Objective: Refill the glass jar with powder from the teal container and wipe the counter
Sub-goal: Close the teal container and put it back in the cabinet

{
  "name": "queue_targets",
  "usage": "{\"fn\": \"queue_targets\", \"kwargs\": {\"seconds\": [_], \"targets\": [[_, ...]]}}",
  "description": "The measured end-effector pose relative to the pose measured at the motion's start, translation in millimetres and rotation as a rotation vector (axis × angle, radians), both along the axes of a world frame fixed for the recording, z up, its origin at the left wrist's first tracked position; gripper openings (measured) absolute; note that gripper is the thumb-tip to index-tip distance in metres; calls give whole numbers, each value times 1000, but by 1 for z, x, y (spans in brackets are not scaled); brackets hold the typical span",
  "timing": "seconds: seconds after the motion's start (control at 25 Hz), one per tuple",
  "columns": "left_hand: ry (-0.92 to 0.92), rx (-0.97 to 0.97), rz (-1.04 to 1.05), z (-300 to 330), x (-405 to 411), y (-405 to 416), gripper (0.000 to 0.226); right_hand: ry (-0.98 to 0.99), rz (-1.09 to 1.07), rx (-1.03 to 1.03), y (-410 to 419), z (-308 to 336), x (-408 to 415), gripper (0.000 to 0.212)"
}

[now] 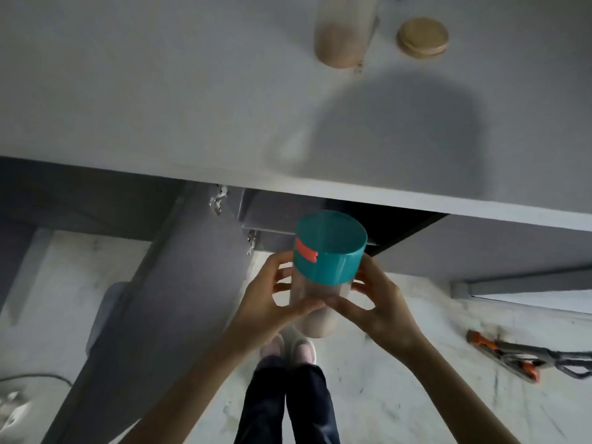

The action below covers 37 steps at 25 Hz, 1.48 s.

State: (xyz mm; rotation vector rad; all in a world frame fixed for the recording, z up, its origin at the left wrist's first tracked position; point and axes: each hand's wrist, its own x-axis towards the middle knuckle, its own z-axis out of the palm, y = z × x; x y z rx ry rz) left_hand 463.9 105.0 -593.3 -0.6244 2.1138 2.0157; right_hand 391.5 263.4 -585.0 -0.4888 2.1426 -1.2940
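Observation:
I hold the teal container (326,251) upright below the counter's front edge, in front of an open cabinet. It has a teal lid with an orange tab and a clear body with pale powder at the bottom. My left hand (272,299) grips its left side and my right hand (381,306) its right side. On the white counter (160,91), far back, stands the glass jar (344,33), open, with tan powder low inside. Its wooden lid (422,36) lies to the jar's right.
An open grey cabinet door (166,299) hangs to my left, with hinges near the counter edge. A dark cabinet opening (400,229) lies behind the container. On the marble floor at the right rests an orange and grey tool (512,357). My feet are below.

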Motion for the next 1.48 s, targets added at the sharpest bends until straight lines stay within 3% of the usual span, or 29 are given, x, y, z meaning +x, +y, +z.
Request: {"fn": "queue_targets", "kwargs": {"seconds": [0.16, 0.36, 0.6, 0.8, 1.04, 1.48], "targets": [[-56, -52, -14, -73, -10, -8, 50, -60, -40, 40, -9, -66, -7, 51], [-41, -135, -22, -157, -37, -22, 50, -53, 28, 109, -24, -149, -41, 63], [33, -235, -93, -218, -84, -53, 55, -36, 43, 154, -55, -215, -90, 63], [133, -383, -112, -245, -141, -76, 48, 57, -24, 115, -83, -250, -139, 69], [90, -342, -5, -283, -181, -81, 59, 143, -152, 99, -106, -286, -164, 69], [-68, -494, -98, -266, -153, -66, 74, 209, -57, 264, -86, -269, -149, 68]]}}
